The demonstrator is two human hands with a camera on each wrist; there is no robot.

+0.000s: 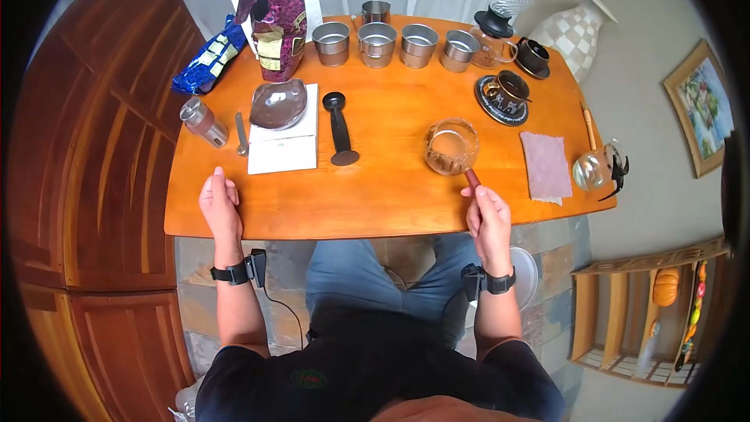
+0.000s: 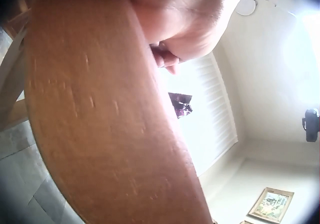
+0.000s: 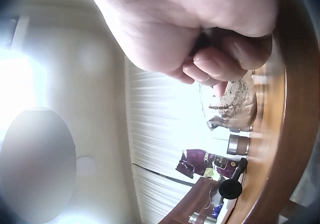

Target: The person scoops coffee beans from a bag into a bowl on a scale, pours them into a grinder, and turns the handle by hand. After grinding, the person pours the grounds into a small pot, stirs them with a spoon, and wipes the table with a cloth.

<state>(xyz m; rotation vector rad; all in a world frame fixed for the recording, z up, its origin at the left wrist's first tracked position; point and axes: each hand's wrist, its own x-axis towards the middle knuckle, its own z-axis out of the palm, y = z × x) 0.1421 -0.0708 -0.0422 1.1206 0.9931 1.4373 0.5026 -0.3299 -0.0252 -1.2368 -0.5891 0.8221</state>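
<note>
My right hand (image 1: 490,219) grips the reddish-brown handle (image 1: 472,179) of a round clear glass pot (image 1: 451,147) at the right front of the wooden table. In the right wrist view its fingers are curled, and the glass (image 3: 235,103) shows dark streaks beyond them. My left hand (image 1: 221,202) rests at the table's front left edge, loosely curled around nothing. Nearest to it are a white scale (image 1: 283,156) bearing a dark shallow dish (image 1: 279,104), a small spoon (image 1: 241,137) and a metal cylindrical grinder (image 1: 205,123). A black tamper-like tool (image 1: 340,129) lies between the hands.
Several metal cups (image 1: 332,45) line the back, beside a purple bag (image 1: 277,23) and a blue bag (image 1: 209,55). A dripper on a carafe (image 1: 492,39) and dark cups on saucers (image 1: 508,94) stand back right. A pink cloth (image 1: 547,166) and a glass vessel (image 1: 591,170) sit at right.
</note>
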